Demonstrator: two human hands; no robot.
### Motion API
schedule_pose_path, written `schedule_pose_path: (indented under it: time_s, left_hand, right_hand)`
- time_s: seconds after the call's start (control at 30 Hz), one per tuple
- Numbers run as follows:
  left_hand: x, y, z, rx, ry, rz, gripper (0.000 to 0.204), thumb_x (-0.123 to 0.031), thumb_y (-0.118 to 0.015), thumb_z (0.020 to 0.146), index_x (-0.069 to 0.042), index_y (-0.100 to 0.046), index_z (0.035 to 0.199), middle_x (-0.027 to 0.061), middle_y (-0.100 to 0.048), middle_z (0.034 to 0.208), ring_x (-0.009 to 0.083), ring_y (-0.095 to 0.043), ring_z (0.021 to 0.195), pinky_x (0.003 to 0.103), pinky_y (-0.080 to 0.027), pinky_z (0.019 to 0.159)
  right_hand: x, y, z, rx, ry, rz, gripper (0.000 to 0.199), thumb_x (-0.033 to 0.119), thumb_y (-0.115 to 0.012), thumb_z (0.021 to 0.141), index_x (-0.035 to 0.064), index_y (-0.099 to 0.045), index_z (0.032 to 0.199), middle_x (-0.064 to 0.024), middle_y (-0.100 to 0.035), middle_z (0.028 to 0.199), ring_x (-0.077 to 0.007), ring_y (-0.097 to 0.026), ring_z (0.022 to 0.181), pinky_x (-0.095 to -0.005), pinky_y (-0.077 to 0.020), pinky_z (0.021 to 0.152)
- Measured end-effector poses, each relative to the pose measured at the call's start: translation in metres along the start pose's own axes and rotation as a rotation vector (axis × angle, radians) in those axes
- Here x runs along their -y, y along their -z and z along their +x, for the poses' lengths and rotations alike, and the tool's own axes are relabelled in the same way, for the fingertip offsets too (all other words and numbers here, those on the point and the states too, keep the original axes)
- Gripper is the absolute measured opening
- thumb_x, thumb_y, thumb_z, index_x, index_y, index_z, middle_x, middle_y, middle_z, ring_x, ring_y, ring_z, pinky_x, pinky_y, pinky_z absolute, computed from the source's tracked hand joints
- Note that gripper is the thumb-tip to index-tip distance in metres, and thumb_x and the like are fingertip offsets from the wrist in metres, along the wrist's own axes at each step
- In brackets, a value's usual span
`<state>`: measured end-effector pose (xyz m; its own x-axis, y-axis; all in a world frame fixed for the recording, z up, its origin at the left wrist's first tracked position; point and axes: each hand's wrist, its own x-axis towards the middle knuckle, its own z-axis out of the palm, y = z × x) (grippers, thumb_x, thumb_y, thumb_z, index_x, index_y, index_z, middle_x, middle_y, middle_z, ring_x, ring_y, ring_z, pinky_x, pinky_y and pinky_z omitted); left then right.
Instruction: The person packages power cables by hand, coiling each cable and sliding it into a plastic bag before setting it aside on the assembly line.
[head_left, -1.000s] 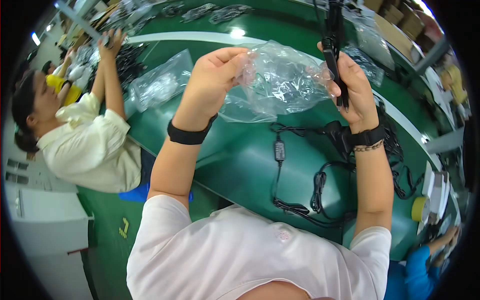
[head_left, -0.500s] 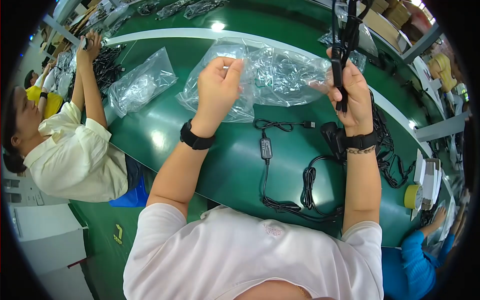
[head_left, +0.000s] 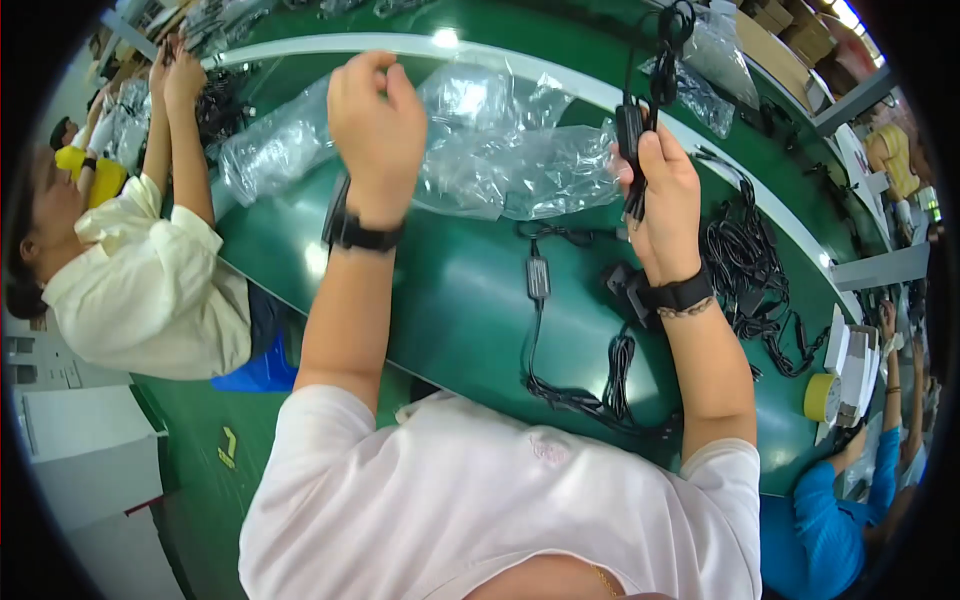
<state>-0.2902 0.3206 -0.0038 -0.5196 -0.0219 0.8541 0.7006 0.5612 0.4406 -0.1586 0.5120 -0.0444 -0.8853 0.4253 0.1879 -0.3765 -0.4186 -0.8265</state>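
Note:
My right hand (head_left: 660, 195) is closed around a bundled black cable (head_left: 629, 135) with an inline box; its coiled part (head_left: 673, 45) rises above my fingers. A rumpled clear plastic bag (head_left: 520, 170) lies just left of this hand. My left hand (head_left: 375, 130) is raised above the table, beside another clear bag (head_left: 275, 145). Its fingers are loosely bent, with a gap to the thumb, and nothing shows between them. On the table before me lies a black cable with an inline module (head_left: 538, 278), and a black adapter (head_left: 628, 290) sits near my right wrist.
A pile of black cables (head_left: 745, 260) lies right of my right forearm, near a roll of yellow tape (head_left: 822, 397) and a white box (head_left: 855, 370). At the left, a co-worker (head_left: 150, 260) has both hands raised over the green table (head_left: 450, 330). Another person's blue sleeve (head_left: 825, 520) shows at lower right.
My left hand has moved left and up, away from the middle bag. My right hand has come left and slightly down with the cable, whose upper part now shows as a coil.

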Motion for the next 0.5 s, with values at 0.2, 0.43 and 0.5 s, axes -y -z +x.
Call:
schedule_pose_path:
  time_s: [0.2, 0.43, 0.5]
  left_hand:
    - [-0.080, 0.002, -0.083, 0.576, -0.199, -0.424, 0.021, -0.015, -0.068, 0.070, -0.006, -0.056, 0.085, 0.0086, -0.055, 0.071, 0.0261, -0.056, 0.060, 0.033, -0.046, 0.054]
    - [-0.058, -0.022, -0.087, 0.525, -0.024, -0.436, 0.026, -0.017, -0.070, 0.067, -0.003, -0.056, 0.083, 0.0106, -0.056, 0.078, 0.0241, -0.056, 0.067, 0.033, -0.047, 0.060]
    - [-0.055, -0.017, -0.087, 0.689, 0.187, -0.525, 0.024, -0.016, -0.070, 0.066, -0.003, -0.056, 0.079, 0.0102, -0.056, 0.077, 0.0236, -0.056, 0.066, 0.033, -0.046, 0.060]
  right_hand:
    - [-0.007, 0.006, 0.002, -0.124, -0.065, 0.079, 0.022, 0.018, -0.048, 0.091, -0.0020, -0.051, 0.099, -0.0056, -0.054, 0.081, -0.0092, -0.048, 0.063, -0.0235, -0.0459, 0.067]
    - [-0.006, -0.010, -0.012, 0.087, -0.073, 0.133, 0.026, 0.018, -0.048, 0.091, -0.0025, -0.050, 0.106, -0.0079, -0.056, 0.080, -0.0108, -0.051, 0.065, -0.0237, -0.0462, 0.067]
    - [-0.006, -0.012, -0.013, 0.075, -0.098, 0.085, 0.024, 0.018, -0.047, 0.091, -0.0021, -0.050, 0.104, -0.0073, -0.055, 0.080, -0.0102, -0.049, 0.064, -0.0247, -0.0468, 0.070]
